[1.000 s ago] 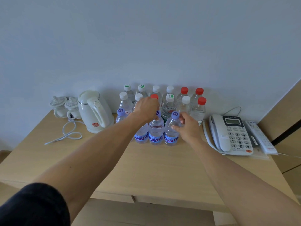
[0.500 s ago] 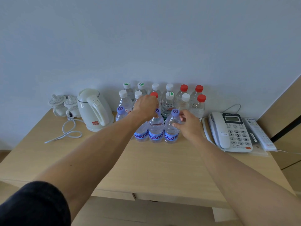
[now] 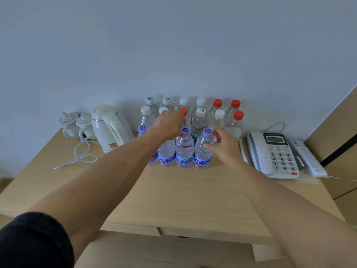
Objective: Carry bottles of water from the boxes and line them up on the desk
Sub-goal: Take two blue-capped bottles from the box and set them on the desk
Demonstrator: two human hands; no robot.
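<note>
Several water bottles stand at the back of the wooden desk (image 3: 193, 190) against the wall. The two rear rows (image 3: 201, 120) have white, green-marked and red caps. The front row has purple caps and blue labels. My left hand (image 3: 170, 124) reaches over the second front-row bottle (image 3: 166, 153), fingers curled down round its hidden cap. My right hand (image 3: 222, 146) holds the rightmost front-row bottle (image 3: 201, 153) at its shoulder, thumb in front and fingers behind the neck. A third purple-capped bottle (image 3: 185, 149) stands between them, and the leftmost one (image 3: 142, 129) is mostly hidden by my left arm.
A white electric kettle (image 3: 110, 126) and two lidded white cups (image 3: 71, 122) stand at the back left, with a looped white cord (image 3: 81, 157) on the desk. A white desk phone (image 3: 274, 153) and a remote control (image 3: 307, 157) lie at the right.
Both hands stay at the same two front-row bottles. The right hand's fingers have loosened a little from the neck. The bottles have not visibly moved.
</note>
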